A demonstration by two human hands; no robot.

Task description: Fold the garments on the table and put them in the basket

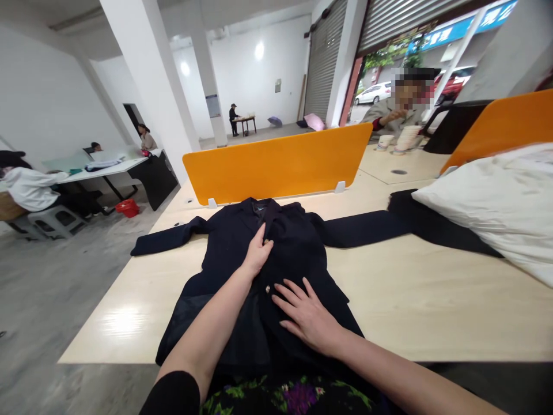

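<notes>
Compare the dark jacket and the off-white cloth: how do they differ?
Colour: the jacket is very dark, the cloth off-white. Pose: the jacket lies spread, a sleeve out to each side; the cloth is heaped. Place: the jacket is mid-picture; the cloth runs off the right edge. Shared: both are fabric.

White walls point(244, 75), grey floor point(47, 288).

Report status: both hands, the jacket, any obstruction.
Left hand on dark jacket front, grip unclear; right hand spread beside lower button. Jacket laid front-up on table, sleeves outstretched. Orange divider beyond it; nothing seen blocking hands.
</notes>
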